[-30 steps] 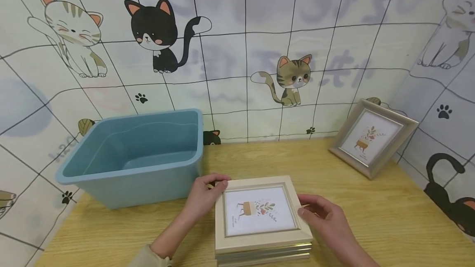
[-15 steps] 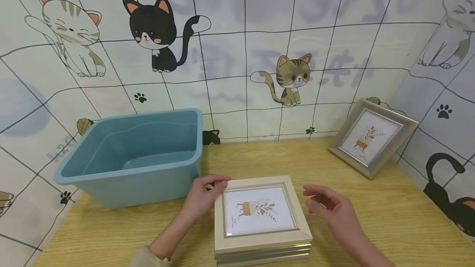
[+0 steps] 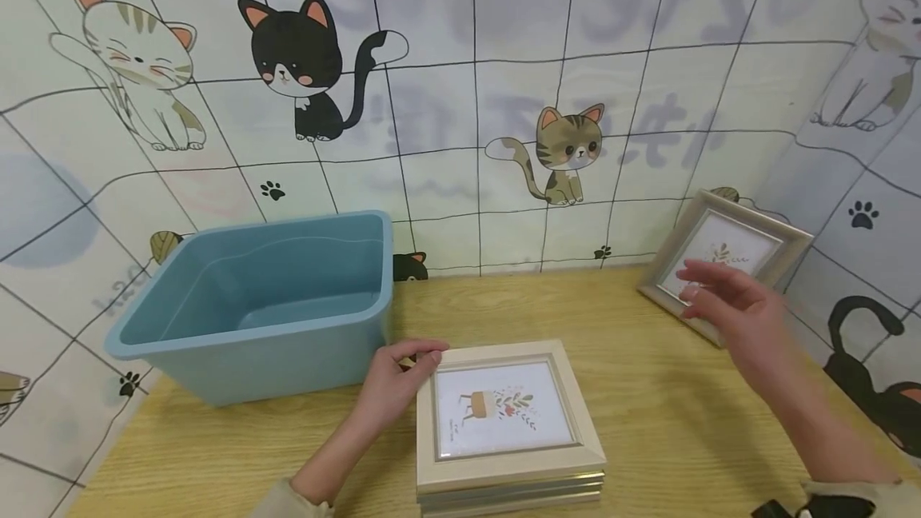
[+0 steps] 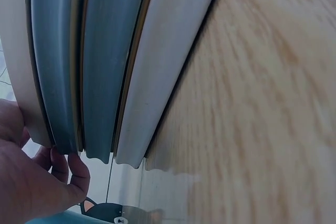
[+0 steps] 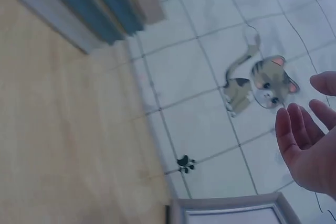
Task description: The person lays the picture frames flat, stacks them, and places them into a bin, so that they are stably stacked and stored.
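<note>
A stack of picture frames (image 3: 532, 466), the top one cream with a plant print, lies on the wooden table. My left hand (image 3: 392, 382) holds its far left corner, thumb on the top frame and fingers bent behind. In the left wrist view, the fingers (image 4: 79, 174) touch the ends of the upper frames, two of which have bluish sides. My right hand (image 3: 751, 318) is in the air with nothing in it, fingers loosely bent. From the head it partly covers a silver picture frame (image 3: 784, 245) leaning at the back right; the right wrist view shows only that frame's edge (image 5: 231, 202).
A blue plastic tub (image 3: 252, 362) stands on the left of the table (image 3: 460, 306), close to my left hand. A wall covering (image 3: 446, 206) with cartoon cats rises along the table's back and sides.
My right hand has left the stack's right side and moved up and right, in front of the silver picture frame. My left hand has stayed at the stack's corner.
</note>
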A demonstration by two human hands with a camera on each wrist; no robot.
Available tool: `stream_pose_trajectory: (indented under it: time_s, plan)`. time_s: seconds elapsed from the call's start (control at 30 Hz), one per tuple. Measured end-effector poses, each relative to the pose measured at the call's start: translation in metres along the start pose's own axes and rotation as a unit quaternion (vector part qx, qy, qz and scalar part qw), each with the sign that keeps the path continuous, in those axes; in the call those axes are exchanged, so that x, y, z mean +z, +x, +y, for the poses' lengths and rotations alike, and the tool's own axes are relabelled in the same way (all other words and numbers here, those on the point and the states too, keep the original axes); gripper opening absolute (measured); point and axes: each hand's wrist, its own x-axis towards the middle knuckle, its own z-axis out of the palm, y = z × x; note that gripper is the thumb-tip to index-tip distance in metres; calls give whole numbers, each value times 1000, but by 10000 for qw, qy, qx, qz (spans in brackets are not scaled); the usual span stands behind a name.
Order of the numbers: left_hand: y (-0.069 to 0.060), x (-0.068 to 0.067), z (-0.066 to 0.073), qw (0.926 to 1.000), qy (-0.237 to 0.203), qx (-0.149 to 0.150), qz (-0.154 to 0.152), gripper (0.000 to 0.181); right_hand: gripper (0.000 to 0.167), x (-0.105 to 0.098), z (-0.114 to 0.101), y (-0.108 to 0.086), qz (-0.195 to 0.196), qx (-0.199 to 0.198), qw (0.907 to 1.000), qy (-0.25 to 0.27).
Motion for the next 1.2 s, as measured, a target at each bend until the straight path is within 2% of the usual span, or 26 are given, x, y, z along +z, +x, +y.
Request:
stream_pose_trajectory:
  time_s: [0.03,0.1,0.23,0.3,0.33,0.4,0.47,0.57,0.63,0.67,0.77,0.9,1.1,1.2]
  plan:
    - [0,0,0,10000,23,-9,-2,14,35,-5,-1,7,-8,-18,9997,242]
    - [1,0,0,10000,68,-35,-9,14,34,-15,-6,21,29,61,9999,98]
    - [0,0,-2,9999,153,-62,-48,14,38,-37,-13,51,96,117,9948,-1007]
    - [-1,0,-4,9998,178,-48,-53,15,39,-48,-13,63,260,35,9845,-1733]
    - [-2,0,-4,9998,173,-64,-41,15,40,-54,-12,68,395,40,9760,-2143]
    - [-3,0,-5,9998,161,-81,3,15,41,-64,-8,79,720,-68,9620,-2633]
    - [-3,0,-6,9999,130,-64,41,15,43,-75,-5,87,1061,-83,9434,-3140]
    - [-1,1,-5,9999,112,-81,65,15,46,-88,-1,96,1636,173,9187,-3591]
    - [-1,2,-5,9999,117,-85,73,15,48,-94,1,100,1926,556,9032,-3795]
    - [0,2,-4,9999,118,-83,75,15,50,-96,1,101,2029,783,8985,-3813]
    - [0,3,-4,9999,85,-69,81,14,52,-104,5,105,2066,1126,8925,-3848]
    - [-1,3,-4,10000,36,-22,66,15,57,-116,10,109,1770,1202,8912,-3999]
    - [-1,3,-3,9999,-69,-55,67,14,68,-127,18,114,1179,1578,8851,-4216]
    - [-1,2,-4,9998,-127,-110,67,15,73,-132,25,115,1024,1650,8871,-4187]
